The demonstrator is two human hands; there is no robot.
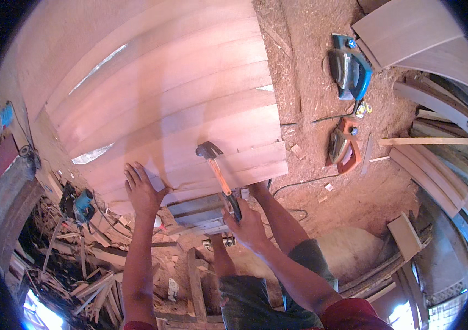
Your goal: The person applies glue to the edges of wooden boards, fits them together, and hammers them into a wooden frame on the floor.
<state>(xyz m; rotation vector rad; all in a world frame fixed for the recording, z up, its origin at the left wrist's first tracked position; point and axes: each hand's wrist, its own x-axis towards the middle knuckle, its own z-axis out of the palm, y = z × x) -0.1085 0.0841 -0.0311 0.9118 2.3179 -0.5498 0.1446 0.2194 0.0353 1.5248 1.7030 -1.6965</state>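
A claw hammer [220, 175] with a dark head and an orange and black handle is gripped near the handle's end by my right hand [246, 223]. Its head is over the lower part of a wide panel of pinkish wooden boards [206, 104]; whether it touches the wood I cannot tell. My left hand [145, 190] rests on the panel's near edge, fingers spread and thumb stretched toward the right. Between my hands, just below that edge, lies a short greyish wood block [201, 212]. Any nail near my left thumb is too small to make out.
Right of the panel, a blue electric planer [350, 69] and an orange one [345, 147] lie on the dusty floor, with cords. Boards [437, 181] are stacked at the far right. Wood scraps [99, 294] and a teal power tool [82, 206] lie at the left.
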